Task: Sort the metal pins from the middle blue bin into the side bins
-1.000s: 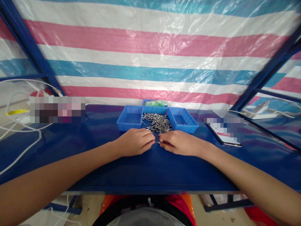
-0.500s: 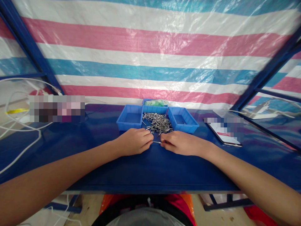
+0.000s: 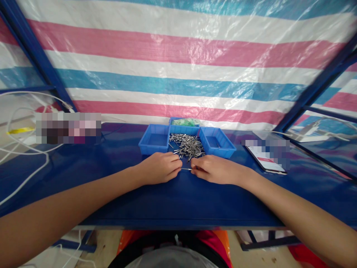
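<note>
A thin silver blind rivet (image 3: 186,169) spans the gap between my hands, just above or on the blue tabletop. My left hand (image 3: 162,168) is closed, pinching the rivet's thin pin end between thumb and fingers. On the other side, the thicker end sits in the closed fingertips of my right hand (image 3: 210,169). Right behind my hands lies a loose pile of similar silver rivets (image 3: 189,145). My fingers hide both tips of the held rivet.
Blue plastic bins stand left (image 3: 154,138) and right (image 3: 216,141) of the pile; another bin (image 3: 184,130) behind holds green-tinted plastic bags (image 3: 184,122). A phone (image 3: 266,159) lies at the right. White cables (image 3: 46,163) and a blurred-out item (image 3: 68,128) are at the left.
</note>
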{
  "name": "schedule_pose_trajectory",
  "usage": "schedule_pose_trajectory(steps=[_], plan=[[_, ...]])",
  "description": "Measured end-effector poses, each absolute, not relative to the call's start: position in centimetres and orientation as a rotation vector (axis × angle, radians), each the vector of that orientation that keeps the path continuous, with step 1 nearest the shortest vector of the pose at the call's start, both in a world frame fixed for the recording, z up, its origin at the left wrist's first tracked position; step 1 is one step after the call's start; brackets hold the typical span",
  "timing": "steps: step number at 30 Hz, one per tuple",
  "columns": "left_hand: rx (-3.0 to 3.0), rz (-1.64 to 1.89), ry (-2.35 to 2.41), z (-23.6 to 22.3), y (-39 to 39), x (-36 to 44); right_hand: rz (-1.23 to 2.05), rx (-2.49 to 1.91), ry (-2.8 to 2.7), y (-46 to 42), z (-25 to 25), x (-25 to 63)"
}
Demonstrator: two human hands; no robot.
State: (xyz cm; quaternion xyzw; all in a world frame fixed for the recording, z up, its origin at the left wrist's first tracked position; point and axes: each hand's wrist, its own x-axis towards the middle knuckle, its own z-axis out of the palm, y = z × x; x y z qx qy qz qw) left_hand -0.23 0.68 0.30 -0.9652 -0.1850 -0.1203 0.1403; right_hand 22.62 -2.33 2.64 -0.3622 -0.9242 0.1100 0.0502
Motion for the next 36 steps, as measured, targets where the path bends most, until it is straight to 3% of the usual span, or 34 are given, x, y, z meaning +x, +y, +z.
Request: schedule_pose_trajectory(steps=[21,31,36], plan=[[-2.785,-0.364,-0.542,0.26,0.64,-0.25,0.361,-1.084,-2.805,-2.19,2.46,22.77],[-2.740,-0.737,-0.388,0.84,0.01,-0.22,0.356,-0.979,-2.809,-2.44,2.66,22.15],[-2.773,-0.687,-0.372,0.68,0.18,-0.31,0.353,-0.956,-2.757,-2.53,2.55,21.98]])
